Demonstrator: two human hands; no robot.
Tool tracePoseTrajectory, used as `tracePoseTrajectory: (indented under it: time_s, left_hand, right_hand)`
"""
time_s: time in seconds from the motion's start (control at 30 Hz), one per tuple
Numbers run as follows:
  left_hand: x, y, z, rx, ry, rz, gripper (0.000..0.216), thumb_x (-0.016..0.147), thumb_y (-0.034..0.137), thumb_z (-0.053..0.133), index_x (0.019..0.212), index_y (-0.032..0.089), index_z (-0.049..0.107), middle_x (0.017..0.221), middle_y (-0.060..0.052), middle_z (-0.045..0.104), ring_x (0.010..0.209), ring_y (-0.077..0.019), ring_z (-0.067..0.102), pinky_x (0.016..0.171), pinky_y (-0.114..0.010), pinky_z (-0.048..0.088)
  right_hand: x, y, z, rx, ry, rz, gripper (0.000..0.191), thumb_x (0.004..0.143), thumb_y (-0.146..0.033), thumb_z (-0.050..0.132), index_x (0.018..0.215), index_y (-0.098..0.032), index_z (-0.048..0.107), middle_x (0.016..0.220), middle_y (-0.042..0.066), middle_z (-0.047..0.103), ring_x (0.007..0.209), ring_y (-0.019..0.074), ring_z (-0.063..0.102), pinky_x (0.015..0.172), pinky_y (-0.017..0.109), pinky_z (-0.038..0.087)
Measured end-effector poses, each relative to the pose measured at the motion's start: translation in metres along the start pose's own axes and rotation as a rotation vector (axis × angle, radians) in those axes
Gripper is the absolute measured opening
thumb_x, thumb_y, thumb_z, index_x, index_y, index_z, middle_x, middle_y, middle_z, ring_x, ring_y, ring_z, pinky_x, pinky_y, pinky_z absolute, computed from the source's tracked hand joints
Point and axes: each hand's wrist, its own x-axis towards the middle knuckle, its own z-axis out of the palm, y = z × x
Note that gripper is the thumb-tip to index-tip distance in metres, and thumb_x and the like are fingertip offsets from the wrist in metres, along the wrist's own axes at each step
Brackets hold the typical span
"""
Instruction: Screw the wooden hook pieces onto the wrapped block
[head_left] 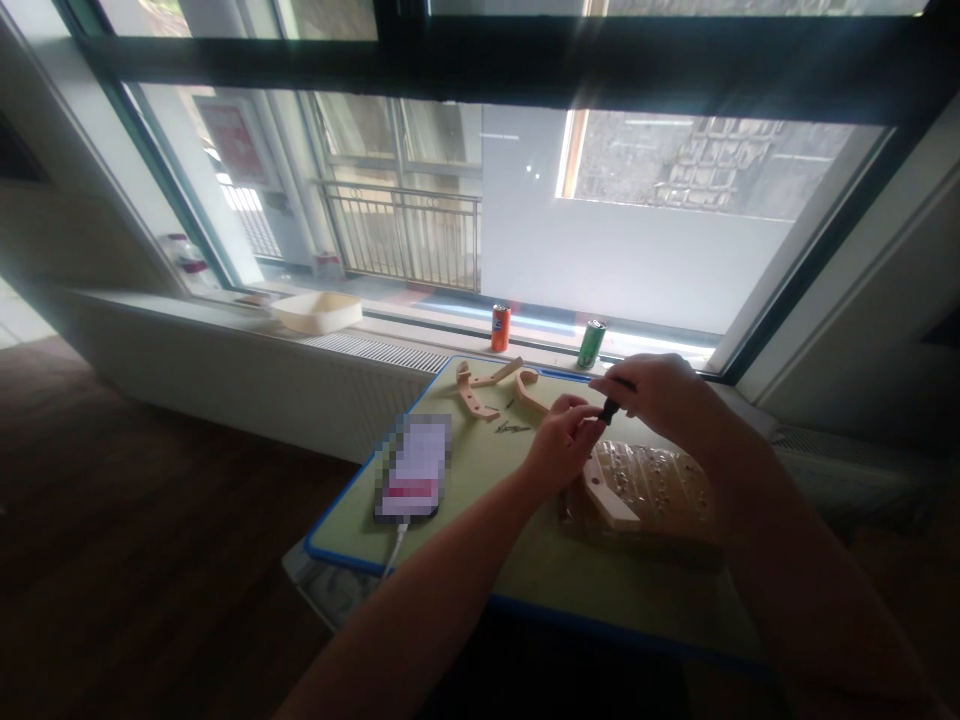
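Observation:
My left hand [561, 440] is pinched closed over a pale wooden strip [609, 496] that stands tilted on the green mat [480, 480]. My right hand [654, 392] is closed on a small black-handled tool [610, 409], whose tip meets the left fingers. What the left fingertips pinch is too small to make out. Under the strip lies a wooden board with holes [660, 485]. Curved wooden pieces [480, 392] and a few dark screws [511, 427] lie at the mat's far side.
A phone [414, 468] on a white cable lies on the mat's left part. An orange can [500, 328], a green can [591, 344] and a cream tray [316, 311] stand on the window sill. Dark wooden floor lies to the left.

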Motion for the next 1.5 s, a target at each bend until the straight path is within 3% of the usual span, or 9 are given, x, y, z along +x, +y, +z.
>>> tracePoseTrajectory:
  time_s: [0.4, 1.03, 1.27, 1.37, 1.5]
  left_hand:
    - [0.0, -0.004, 0.001, -0.018, -0.009, 0.021, 0.027, 0.087, 0.034, 0.05, 0.102, 0.015, 0.061, 0.101, -0.007, 0.052, 0.071, -0.0083, 0.052, 0.062, -0.023, 0.047]
    - [0.002, -0.004, 0.002, -0.018, -0.025, 0.02, 0.027, 0.086, 0.033, 0.05, 0.1, 0.014, 0.062, 0.1, -0.007, 0.053, 0.07, -0.0083, 0.051, 0.061, -0.022, 0.045]
    - [0.002, -0.007, 0.006, 0.009, 0.044, -0.003, 0.038, 0.073, 0.037, 0.067, 0.106, 0.018, 0.061, 0.099, -0.004, 0.052, 0.065, -0.0057, 0.049, 0.057, -0.02, 0.046]
    - [0.005, -0.01, 0.008, 0.016, 0.108, 0.012, 0.034, 0.07, 0.038, 0.07, 0.098, 0.018, 0.064, 0.094, -0.002, 0.053, 0.062, -0.0045, 0.048, 0.057, -0.02, 0.045]
    - [0.01, -0.016, 0.012, -0.001, 0.135, 0.014, 0.026, 0.076, 0.038, 0.064, 0.092, 0.017, 0.065, 0.092, -0.003, 0.053, 0.063, -0.0049, 0.05, 0.057, -0.02, 0.045]
  right_hand:
    - [-0.002, -0.003, -0.004, 0.007, 0.038, 0.029, 0.042, 0.089, -0.045, 0.041, 0.066, -0.018, 0.063, 0.058, 0.001, 0.06, 0.049, 0.0101, 0.049, 0.052, 0.025, 0.034]
    - [0.0, 0.004, 0.002, 0.003, -0.027, 0.032, 0.038, 0.088, -0.041, 0.044, 0.067, -0.018, 0.064, 0.057, 0.001, 0.06, 0.048, 0.0093, 0.049, 0.053, 0.025, 0.033]
    - [0.002, 0.01, 0.008, 0.05, -0.047, 0.097, 0.045, 0.089, -0.048, 0.04, 0.07, -0.017, 0.067, 0.052, 0.001, 0.058, 0.045, 0.0093, 0.047, 0.051, 0.026, 0.032]
    - [0.001, 0.011, 0.009, 0.041, -0.058, 0.118, 0.048, 0.089, -0.049, 0.037, 0.072, -0.017, 0.067, 0.053, 0.001, 0.057, 0.046, 0.0099, 0.047, 0.05, 0.026, 0.032]
    - [-0.003, 0.019, 0.009, 0.048, -0.119, 0.141, 0.037, 0.09, -0.034, 0.036, 0.079, -0.016, 0.066, 0.058, 0.003, 0.06, 0.047, 0.01, 0.048, 0.047, 0.025, 0.03]
